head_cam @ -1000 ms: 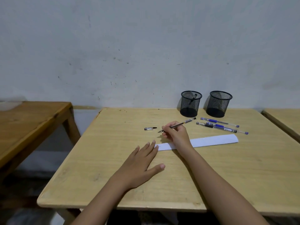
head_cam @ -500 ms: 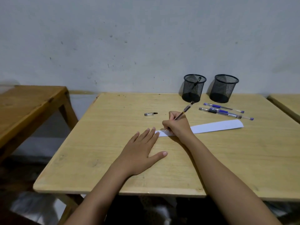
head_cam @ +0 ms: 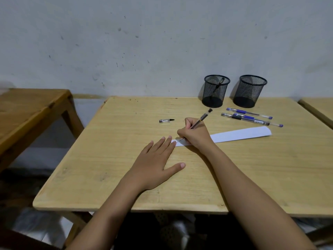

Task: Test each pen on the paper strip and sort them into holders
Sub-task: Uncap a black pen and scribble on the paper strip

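My right hand (head_cam: 195, 134) grips a black pen (head_cam: 202, 117) in a writing hold, its tip down on the left end of the white paper strip (head_cam: 239, 133). My left hand (head_cam: 155, 159) lies flat and open on the table, fingertips touching the strip's left end. The pen's cap (head_cam: 166, 120) lies loose to the left. Three capped pens (head_cam: 252, 117) rest beyond the strip. Two black mesh holders stand at the back: the left holder (head_cam: 215, 91) has one black pen in it, the right holder (head_cam: 250, 91) looks empty.
The light wooden table (head_cam: 126, 141) stands against a grey wall. A darker wooden table (head_cam: 27, 112) is to the left, across a gap. Another table's edge (head_cam: 319, 109) shows at the far right.
My right hand turned the pen from lying level to tip-down and brought it onto the strip's left end. My left hand stayed flat on the table.
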`<control>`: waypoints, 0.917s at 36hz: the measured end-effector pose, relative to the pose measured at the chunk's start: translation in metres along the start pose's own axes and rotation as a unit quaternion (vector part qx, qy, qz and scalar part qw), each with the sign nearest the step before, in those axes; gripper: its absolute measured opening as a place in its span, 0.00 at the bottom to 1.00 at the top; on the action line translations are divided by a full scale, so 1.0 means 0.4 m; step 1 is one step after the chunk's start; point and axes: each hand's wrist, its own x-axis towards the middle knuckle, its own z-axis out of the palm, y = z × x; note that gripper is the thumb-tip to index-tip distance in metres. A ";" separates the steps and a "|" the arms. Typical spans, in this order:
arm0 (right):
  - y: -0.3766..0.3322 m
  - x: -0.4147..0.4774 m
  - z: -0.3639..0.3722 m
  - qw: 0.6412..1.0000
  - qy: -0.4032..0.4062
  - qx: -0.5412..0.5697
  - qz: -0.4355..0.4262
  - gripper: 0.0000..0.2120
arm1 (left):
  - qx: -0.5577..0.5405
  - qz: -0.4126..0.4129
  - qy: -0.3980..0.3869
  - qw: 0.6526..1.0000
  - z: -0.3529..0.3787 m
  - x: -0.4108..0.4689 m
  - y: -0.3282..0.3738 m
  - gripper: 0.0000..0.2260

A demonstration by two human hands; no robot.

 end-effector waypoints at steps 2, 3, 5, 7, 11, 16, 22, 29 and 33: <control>-0.001 -0.002 -0.002 1.000 -0.013 -0.001 -0.007 0.18 | -0.001 0.000 0.000 1.000 0.001 -0.001 -0.001 0.35; -0.001 -0.002 -0.004 1.000 -0.019 0.002 -0.010 0.18 | -0.003 0.000 0.000 1.000 0.000 -0.002 0.000 0.34; 0.000 -0.002 -0.006 1.000 -0.017 0.007 -0.010 0.19 | -0.009 -0.001 0.001 1.000 0.000 -0.003 0.002 0.34; 0.000 -0.003 -0.005 1.000 -0.006 0.003 -0.013 0.19 | -0.011 0.000 0.002 1.000 0.000 -0.003 0.003 0.34; 0.002 -0.001 -0.004 1.000 -0.006 -0.003 -0.014 0.19 | -0.010 0.000 0.002 1.000 0.001 -0.002 0.002 0.34; 0.005 -0.001 -0.004 1.000 0.001 -0.002 -0.015 0.16 | -0.008 0.000 0.003 1.000 0.000 -0.002 0.003 0.33; 0.003 -0.001 -0.004 1.000 0.006 -0.012 -0.015 0.14 | -0.005 0.003 0.006 1.000 0.002 0.000 0.000 0.34; 0.001 -0.005 -0.001 1.000 0.014 -0.010 -0.015 0.13 | -0.005 0.004 0.003 1.000 0.002 -0.001 0.000 0.34; -0.003 -0.006 0.001 0.999 0.026 -0.018 -0.012 0.15 | -0.005 0.004 0.004 1.000 0.001 -0.004 -0.001 0.34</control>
